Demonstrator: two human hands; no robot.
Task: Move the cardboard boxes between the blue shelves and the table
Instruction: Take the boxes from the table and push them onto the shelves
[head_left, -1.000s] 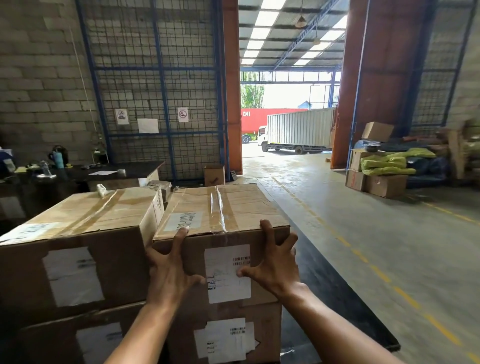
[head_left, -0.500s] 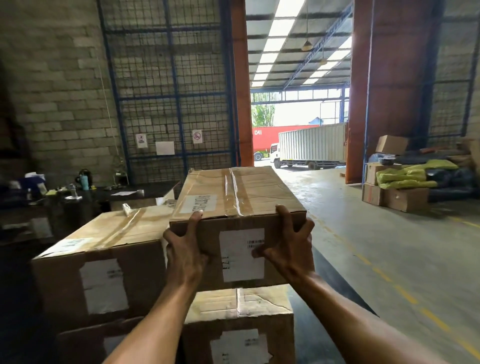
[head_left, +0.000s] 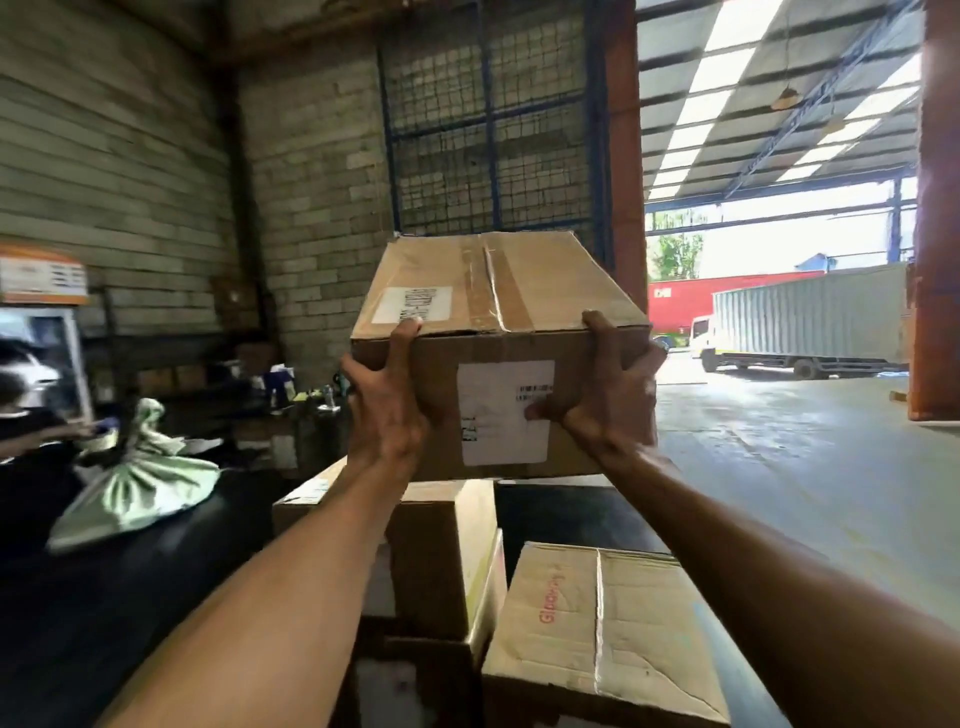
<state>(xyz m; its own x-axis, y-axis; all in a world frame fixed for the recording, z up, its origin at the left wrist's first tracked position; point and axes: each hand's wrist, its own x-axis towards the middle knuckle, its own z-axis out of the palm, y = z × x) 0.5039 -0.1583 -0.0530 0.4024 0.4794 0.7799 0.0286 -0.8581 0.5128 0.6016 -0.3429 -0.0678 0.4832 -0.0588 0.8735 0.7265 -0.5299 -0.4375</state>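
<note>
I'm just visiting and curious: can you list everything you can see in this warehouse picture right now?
Held box: one, brown with white labels, raised at centre.
Stacked boxes: at least three, brown, below the held box.
Table: one, black, left side.
Sack: one, pale green, on the table.
Mesh panel: one, blue frame, behind the held box.
Pillars: two, orange, centre right and far right.
Truck: one, white cab with grey container, outside at right.
Other person: one, dark clothing, blurred, far left edge.
Left hand: one, grips the held box's left corner.
Right hand: one, grips its right corner.
</note>
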